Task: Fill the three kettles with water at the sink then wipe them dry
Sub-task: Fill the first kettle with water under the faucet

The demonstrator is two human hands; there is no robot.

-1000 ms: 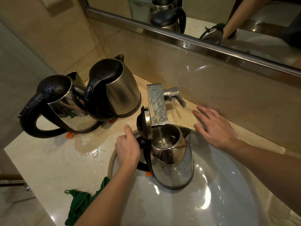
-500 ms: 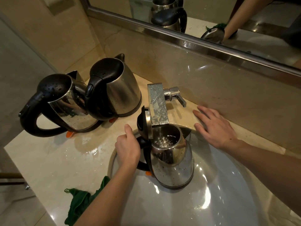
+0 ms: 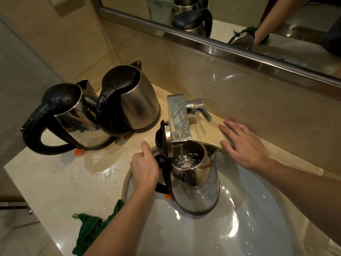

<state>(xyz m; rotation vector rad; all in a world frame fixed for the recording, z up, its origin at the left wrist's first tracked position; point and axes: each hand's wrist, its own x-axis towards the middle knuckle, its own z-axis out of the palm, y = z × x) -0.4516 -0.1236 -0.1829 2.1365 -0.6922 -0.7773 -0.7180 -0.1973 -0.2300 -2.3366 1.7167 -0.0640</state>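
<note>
Nothing shifted: left hand (image 3: 145, 169) still grips kettle (image 3: 195, 191) handle under faucet (image 3: 179, 117); right hand (image 3: 245, 143) flat, released, on counter (image 3: 55, 182).

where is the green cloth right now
In the head view, the green cloth lies bottom left at the counter front edge, just left of the sink.

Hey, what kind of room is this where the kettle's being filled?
Probably a bathroom, perhaps a hotel's: a white basin set in a marble-look counter, a square chrome tap over the kettle, and a wide framed mirror behind.
</note>
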